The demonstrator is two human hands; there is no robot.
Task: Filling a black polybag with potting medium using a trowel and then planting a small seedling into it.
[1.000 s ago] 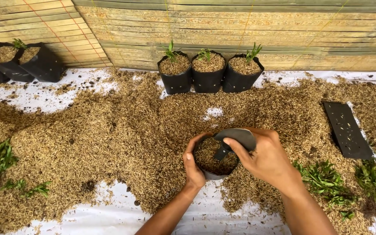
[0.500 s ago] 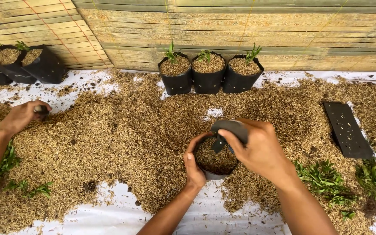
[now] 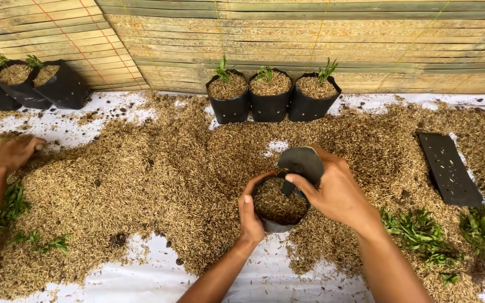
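Landmark: the black grow bag (image 3: 279, 224) half-buried in the husk pile (image 3: 158, 185), near the front edge of the white sheet (image 3: 141, 280)

Left hand (image 3: 251, 216) wraps the bag's near-left side, thumb over the rim, fingers curled round the wall, so closed on the bag. Bag stands upright, filled with husk mix almost to the rim

Right hand (image 3: 335, 193) is at the bag's right rim, closed on a dark flat scoop-like piece (image 3: 301, 165), thumb and fingers pinching it. The piece is tilted, lower edge dipping into the bag's mouth, upper edge sticking out beyond the far rim. Can't tell what it's made of

Beyond the bag, against the bamboo mat wall (image 3: 310, 39): three filled black bags (image 3: 270, 98) in a row, touching, each with a green sprout

Far left and beyond the bag: three more filled bags (image 3: 26, 84), leaning together

Right of the bag: loose green seedlings (image 3: 419, 233) on the husk, and further right and beyond them a flat empty black bag (image 3: 450, 168)

Well left of the bag: another person's hand (image 3: 15, 154) resting on the husk, fingers curled, contents not visible. More seedlings (image 3: 15, 205) lie just nearer than it
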